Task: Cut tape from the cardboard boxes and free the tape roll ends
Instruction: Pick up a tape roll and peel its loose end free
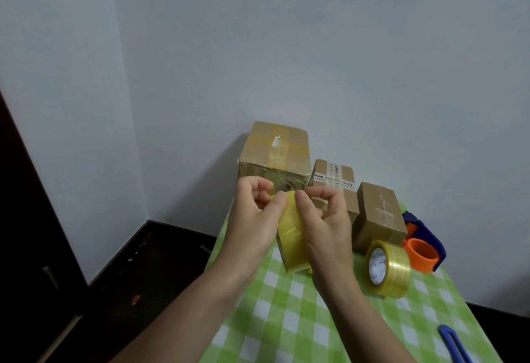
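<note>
Boxes [275, 150] stand behind held tape roll [291, 233]; spare roll [388, 268] beside dispenser [424, 248].

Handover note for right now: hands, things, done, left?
Left hand and right hand both grip one tape roll above the checked tablecloth, fingertips picking at its top edge; cannot tell if the end is free.
Big box, labelled box and small box sit at the back, all taped.
Second roll stands in front of the small box, by the dispenser.
Blue cutter lies front right, untouched.
Left: free both ends, cut box tape.

Left grip [255, 210] and right grip [325, 216] pinch, thumbs close together.
</note>
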